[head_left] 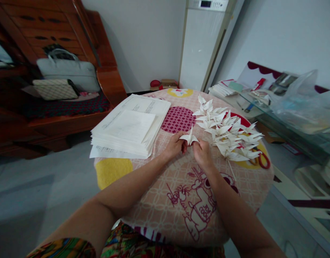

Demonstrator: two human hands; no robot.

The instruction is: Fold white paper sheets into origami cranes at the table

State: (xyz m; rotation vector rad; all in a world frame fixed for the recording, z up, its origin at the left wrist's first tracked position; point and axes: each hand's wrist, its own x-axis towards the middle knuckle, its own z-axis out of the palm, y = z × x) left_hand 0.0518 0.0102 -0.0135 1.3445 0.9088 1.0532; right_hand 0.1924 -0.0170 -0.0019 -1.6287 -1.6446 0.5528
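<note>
A white folded paper crane [190, 137] is held between my two hands over the middle of the round table. My left hand [176, 146] pinches its left wing, fingers curled underneath. On the other wing my right hand [203, 153] is closed. The crane's wings spread sideways and a thin point sticks up from its centre. Right of my hands lies a pile of finished-looking paper cranes [225, 130]. To the left sits a thick stack of printed paper [119, 123], topped by smaller sheets [130, 125].
A patterned cloth [159, 200] covers the table. Red-handled scissors [264, 160] lie at its right edge, partly under the cranes. A glass shelf [296, 125] with plastic bags [302, 96] stands at right. A wooden seat [73, 120] with bags is at left.
</note>
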